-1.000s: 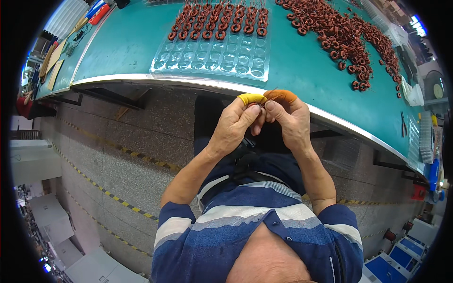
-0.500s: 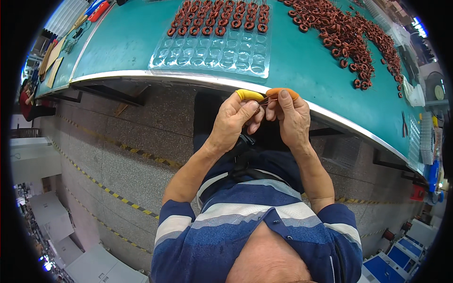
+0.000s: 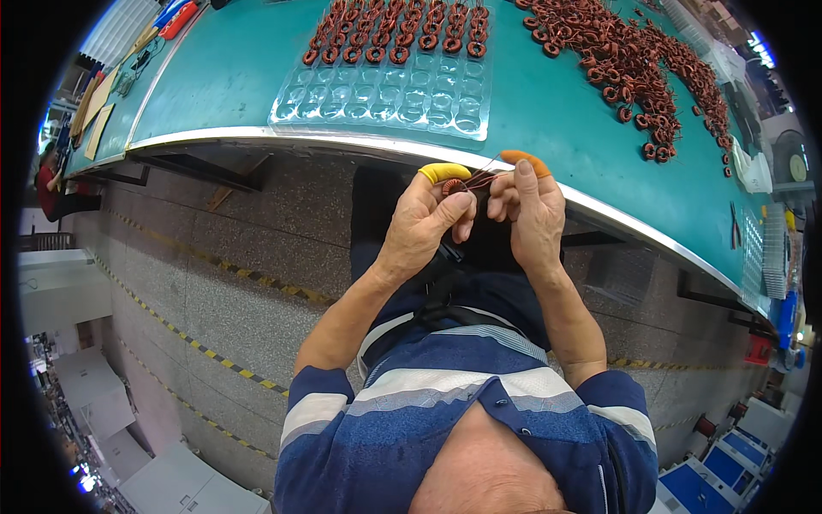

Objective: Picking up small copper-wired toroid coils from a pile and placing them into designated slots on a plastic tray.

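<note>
My left hand (image 3: 417,224), with a yellow finger cot on its index finger, pinches a small copper-wound ring coil (image 3: 454,186) between thumb and index finger. Thin wire leads (image 3: 481,177) stick out of the coil to the right. At their far end is my right hand (image 3: 537,214), its index finger in an orange cot. Its thumb presses against that finger on a lead, and the other fingers are curled in. Both hands are held just off the near edge of the green table (image 3: 223,94). The exact grip on the lead tips is too small to make out.
A clear plastic tray (image 3: 377,116) lies ahead, its far rows filled with ring coils (image 3: 398,34). A large heap of loose coils (image 3: 629,77) spreads at the right. Pliers (image 3: 735,227) and stacked clear trays (image 3: 775,253) are at the far right. Another person (image 3: 53,184) is at far left.
My right hand has drawn slightly away to the right, and the gap between my hands has widened. The coil and its leads now show between the fingers.
</note>
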`<state>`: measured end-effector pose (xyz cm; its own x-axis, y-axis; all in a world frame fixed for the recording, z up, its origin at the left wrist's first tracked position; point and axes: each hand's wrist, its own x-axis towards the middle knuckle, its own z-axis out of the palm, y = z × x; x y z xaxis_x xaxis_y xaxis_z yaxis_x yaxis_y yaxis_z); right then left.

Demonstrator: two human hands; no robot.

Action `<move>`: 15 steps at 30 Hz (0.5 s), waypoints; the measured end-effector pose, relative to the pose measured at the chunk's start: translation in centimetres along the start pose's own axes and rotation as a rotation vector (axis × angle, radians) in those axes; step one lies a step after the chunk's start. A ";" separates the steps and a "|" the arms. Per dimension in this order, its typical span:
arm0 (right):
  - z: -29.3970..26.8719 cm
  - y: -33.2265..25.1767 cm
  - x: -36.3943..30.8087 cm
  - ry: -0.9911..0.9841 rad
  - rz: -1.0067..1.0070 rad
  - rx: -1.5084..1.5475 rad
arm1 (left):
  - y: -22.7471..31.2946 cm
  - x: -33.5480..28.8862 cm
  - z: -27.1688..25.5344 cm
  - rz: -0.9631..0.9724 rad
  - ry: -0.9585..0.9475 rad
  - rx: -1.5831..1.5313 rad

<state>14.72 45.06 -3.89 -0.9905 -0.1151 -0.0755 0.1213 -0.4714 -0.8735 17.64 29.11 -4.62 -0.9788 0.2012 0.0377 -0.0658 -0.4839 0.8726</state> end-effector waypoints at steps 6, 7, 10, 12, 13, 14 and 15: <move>-0.6 0.5 -0.6 -0.103 -0.002 -0.144 | 0.0 -0.1 0.1 -0.014 0.018 -0.006; -0.5 0.5 -0.6 -0.105 -0.001 -0.143 | 0.0 -0.2 0.1 -0.025 0.014 0.011; -0.3 0.4 -0.6 -0.116 -0.029 -0.263 | -0.1 -0.2 0.4 -0.026 0.010 0.051; -0.1 0.2 -0.1 -0.121 -0.001 -0.243 | -0.4 -0.3 0.4 -0.016 0.007 0.069; 0.1 0.1 0.1 -0.130 0.025 -0.218 | -0.3 -0.2 0.2 0.001 0.023 0.060; 0.5 0.1 0.1 -0.122 0.006 -0.195 | -0.3 -0.2 0.1 0.017 0.039 0.050; 0.6 0.2 -0.1 -0.124 0.008 -0.196 | -0.4 -0.3 0.1 0.018 0.041 0.049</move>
<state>14.87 44.49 -3.79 -0.9726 -0.2300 -0.0335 0.1020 -0.2928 -0.9507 17.95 29.35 -4.89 -0.9869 0.1579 0.0344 -0.0399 -0.4443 0.8950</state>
